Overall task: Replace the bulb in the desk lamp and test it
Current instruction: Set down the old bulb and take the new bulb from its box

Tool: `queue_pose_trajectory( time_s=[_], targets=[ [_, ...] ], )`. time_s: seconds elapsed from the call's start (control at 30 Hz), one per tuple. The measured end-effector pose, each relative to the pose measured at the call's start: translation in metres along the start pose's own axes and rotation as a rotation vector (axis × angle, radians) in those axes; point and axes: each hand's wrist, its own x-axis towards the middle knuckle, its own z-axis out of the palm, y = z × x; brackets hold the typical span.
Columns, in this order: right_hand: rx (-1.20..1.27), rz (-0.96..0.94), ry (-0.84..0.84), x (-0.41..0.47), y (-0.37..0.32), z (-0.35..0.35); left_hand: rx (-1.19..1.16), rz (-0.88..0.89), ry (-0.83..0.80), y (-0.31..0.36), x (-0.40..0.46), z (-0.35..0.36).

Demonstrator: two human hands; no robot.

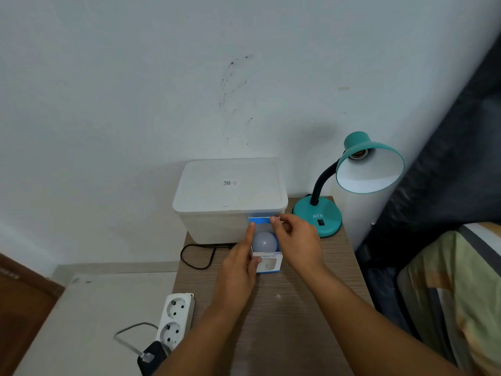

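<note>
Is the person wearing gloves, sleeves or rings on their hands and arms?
No. The left hand and right hand are both bare, without gloves, and no ring, watch or bracelet shows. Both forearms are bare too, right down to the bottom edge of the picture, so no sleeve is in view.

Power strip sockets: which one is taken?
The nearest socket, at the power strip's bottom end, holds the black adapter. The two round sockets above it are empty.

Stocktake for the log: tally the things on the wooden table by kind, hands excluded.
Lamp: 1
Storage box: 1
Bulb: 1
Bulb carton: 1
Power strip: 1, half over the table edge
Total: 5
</note>
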Motion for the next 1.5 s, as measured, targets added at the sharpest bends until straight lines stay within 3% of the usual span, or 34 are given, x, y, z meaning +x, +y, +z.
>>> queue_pose_trajectory(
  time_s=[0.3,0.47,0.87,1.13,1.5],
  targets=[
    [0.085,-0.011,-0.01,-0.008,0.009,-0.002,0.153,0.005,-0.083,-0.008,0.01,-0.006],
    [-0.075,-0.072,-0.154,-0.011,0.025,-0.001,0.116,0.015,-0.116,-0.006,0.017,-0.014],
    [-0.308,0.021,-0.386,0.012,0.003,0.004,0.093,0.02,-0.127,-0.009,0.028,-0.02],
    [-0.298,0.067,-0.355,0.009,-0.004,0.004,0.079,0.002,-0.116,-0.008,0.027,-0.018],
    [0.031,0.018,-0.147,-0.024,-0.01,-0.014,0.076,-0.023,-0.103,-0.005,0.025,-0.016]
  ],
)
